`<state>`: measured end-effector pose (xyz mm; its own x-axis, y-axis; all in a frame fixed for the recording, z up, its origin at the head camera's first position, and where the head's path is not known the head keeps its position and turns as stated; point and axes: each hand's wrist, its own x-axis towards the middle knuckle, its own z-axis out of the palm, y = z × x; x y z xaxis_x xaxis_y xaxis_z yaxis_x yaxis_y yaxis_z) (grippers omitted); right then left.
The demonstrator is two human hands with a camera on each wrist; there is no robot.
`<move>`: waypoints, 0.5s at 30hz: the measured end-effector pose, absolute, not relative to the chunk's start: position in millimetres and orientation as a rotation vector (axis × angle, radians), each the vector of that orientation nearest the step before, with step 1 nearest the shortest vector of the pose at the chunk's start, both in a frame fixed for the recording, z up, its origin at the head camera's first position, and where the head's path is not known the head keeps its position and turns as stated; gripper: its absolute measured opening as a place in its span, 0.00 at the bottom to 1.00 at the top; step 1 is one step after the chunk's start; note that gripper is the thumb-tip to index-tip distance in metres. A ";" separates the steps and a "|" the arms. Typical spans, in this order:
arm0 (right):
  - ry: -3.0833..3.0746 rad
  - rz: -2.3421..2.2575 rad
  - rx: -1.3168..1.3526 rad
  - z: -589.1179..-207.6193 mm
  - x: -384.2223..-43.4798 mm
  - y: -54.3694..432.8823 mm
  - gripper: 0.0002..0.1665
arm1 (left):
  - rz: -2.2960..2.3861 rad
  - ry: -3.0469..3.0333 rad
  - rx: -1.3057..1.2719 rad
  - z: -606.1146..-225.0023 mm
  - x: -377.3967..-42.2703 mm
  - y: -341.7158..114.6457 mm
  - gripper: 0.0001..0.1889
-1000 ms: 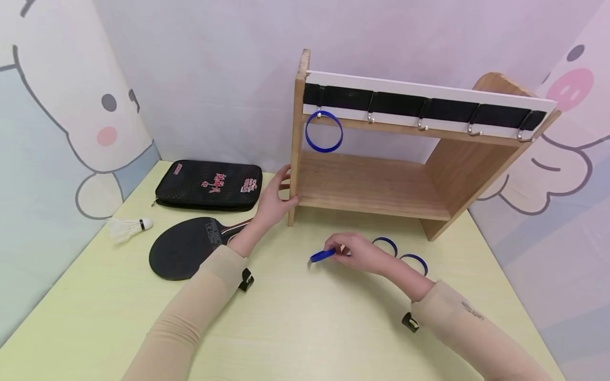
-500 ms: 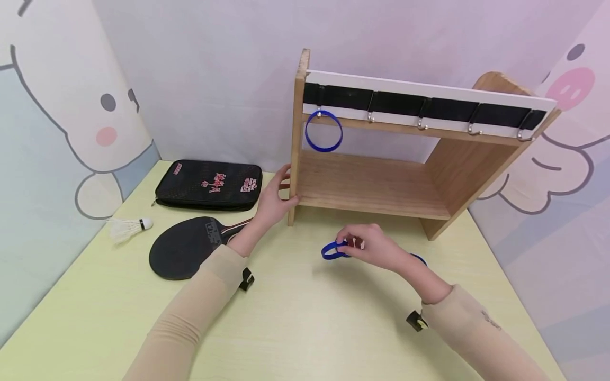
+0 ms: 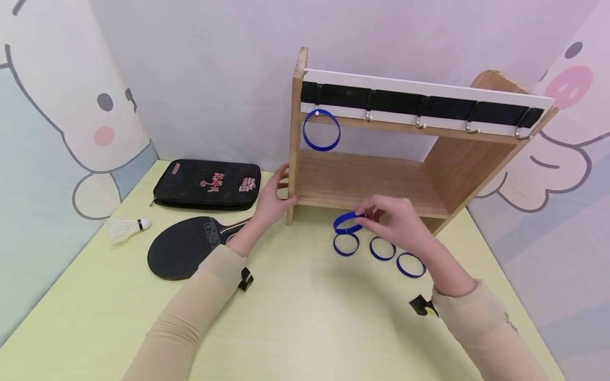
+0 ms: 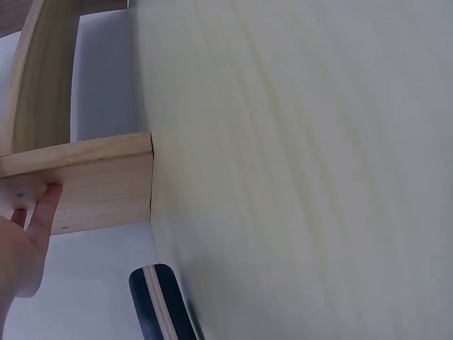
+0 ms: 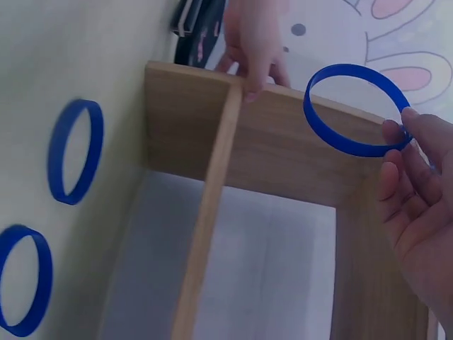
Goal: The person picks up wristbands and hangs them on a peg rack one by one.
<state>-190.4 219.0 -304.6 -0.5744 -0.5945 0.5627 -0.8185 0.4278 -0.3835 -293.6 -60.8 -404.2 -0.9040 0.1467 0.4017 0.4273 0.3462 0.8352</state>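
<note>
My right hand [image 3: 397, 222] pinches a blue wristband-like ring [image 5: 336, 139] between thumb and fingers, raised in front of the wooden rack [image 3: 371, 177]. In the right wrist view the ring is tilted, with the rack behind it. My left hand [image 3: 271, 203] grips the rack's left side panel, thumb at the front edge and fingers along the outer face. Another blue ring [image 3: 322, 148] hangs from the leftmost hook of the rack's hook strip [image 3: 395, 102]. On the table below lie three more rings, a left one [image 3: 346, 254], a middle one [image 3: 382, 259] and a right one [image 3: 411, 275].
Several bare metal hooks run along the strip to the right. Left of the rack lie a black zip case [image 3: 207, 185], a black table tennis bat [image 3: 183, 248] and a shuttlecock [image 3: 126, 229]. My left forearm crosses the bat's handle.
My right hand has lifted the ring from low over the table, moving it right and up toward the rack, uncovering the rings below. The left hand stays on the side panel.
</note>
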 end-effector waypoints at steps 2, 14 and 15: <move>-2.309 0.917 1.186 -293.7 -190.4 219.4 0.16 | -1.582 -2.354 -0.512 -404.5 -293.4 -61.5 0.43; -2.188 0.885 1.009 -237.6 -189.9 217.4 0.15 | -1.560 -2.348 -0.497 -407.4 -296.1 -60.8 0.44; -2.176 0.887 0.995 -233.2 -190.8 216.4 0.13 | -1.557 -2.350 -0.496 -407.1 -295.7 -60.6 0.44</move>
<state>-190.8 216.4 -233.2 -0.5528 -0.4159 0.7221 -0.8021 0.5003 -0.3259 -295.7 -60.6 -407.1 -0.9022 0.1289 0.4117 0.4294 0.3607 0.8279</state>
